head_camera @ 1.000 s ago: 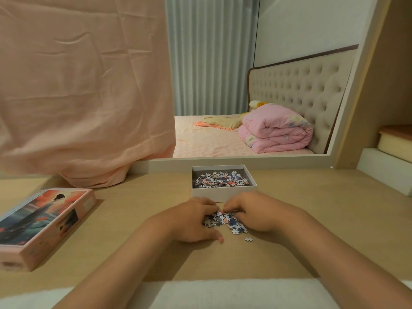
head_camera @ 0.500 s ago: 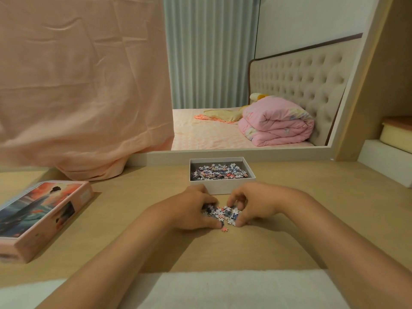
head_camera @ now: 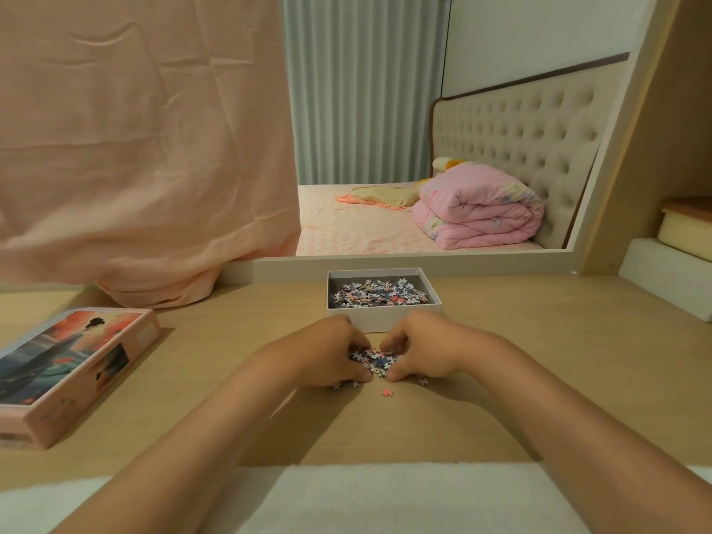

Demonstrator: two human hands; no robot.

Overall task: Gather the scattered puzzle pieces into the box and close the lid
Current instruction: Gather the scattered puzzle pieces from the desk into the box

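Observation:
A white open box stands on the wooden desk, with several puzzle pieces lying inside it. Just in front of it, a small heap of puzzle pieces is cupped between my left hand and my right hand. Both hands have curled fingers closing round the heap from either side. One pink loose piece lies on the desk nearer to me, and a few more peek out beside the hands. The printed lid lies far left on the desk.
A mirror backs the desk, half draped by a pink cloth. White and yellow foam blocks sit at the right. A white towel covers the desk's near edge.
My hands have drawn closer together, squeezing the scattered pieces into a tighter heap. A pink piece has been left behind on the desk in front of the heap.

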